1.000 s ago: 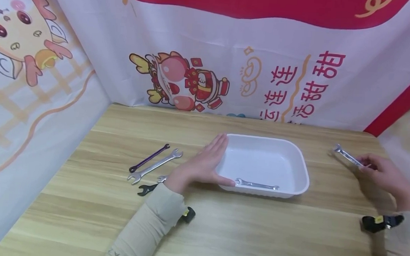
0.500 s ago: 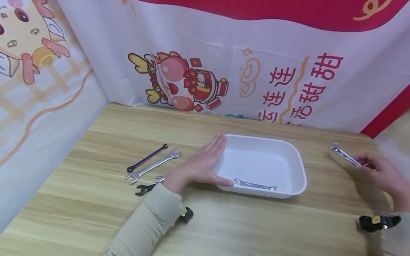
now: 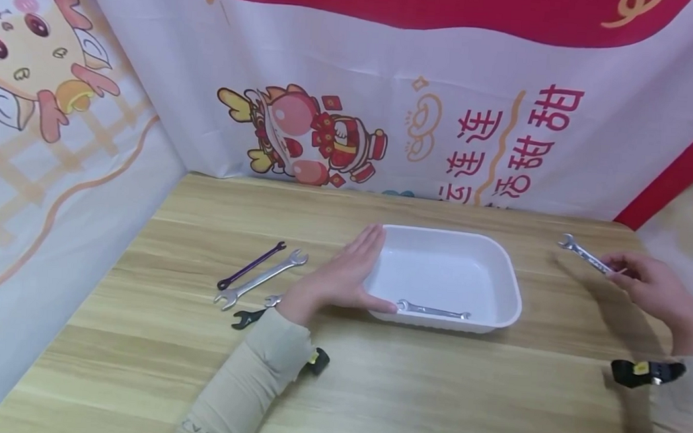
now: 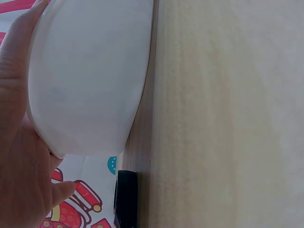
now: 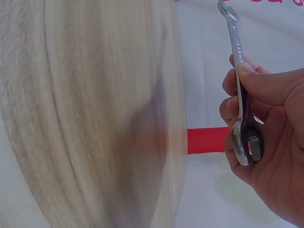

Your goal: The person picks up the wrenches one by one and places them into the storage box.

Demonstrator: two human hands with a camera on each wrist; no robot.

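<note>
A white plastic tray [image 3: 449, 269] stands on the table, with a small silver wrench [image 3: 433, 310] lying along its near side. My left hand [image 3: 349, 276] rests against the tray's left end, fingers stretched along the rim and thumb at the near corner. The left wrist view shows this hand [image 4: 21, 133] beside the tray's outer wall [image 4: 90, 76]. To the right of the tray, my right hand [image 3: 648, 288] holds a silver open-end wrench [image 3: 585, 255] above the table. In the right wrist view, thumb and fingers pinch the wrench [image 5: 239, 52] around its shank.
Left of the tray lie a purple wrench [image 3: 251, 266], a larger silver wrench [image 3: 262, 279] and a black wrench [image 3: 247, 318]. Another silver wrench [image 3: 272, 301] is partly hidden behind my left arm. A printed cloth [image 3: 332, 57] hangs along the table's back edge.
The right hand and its wrench have shifted only slightly, the wrench tip a little higher. My left hand stays at the tray, and the tray and other wrenches have not visibly moved.
</note>
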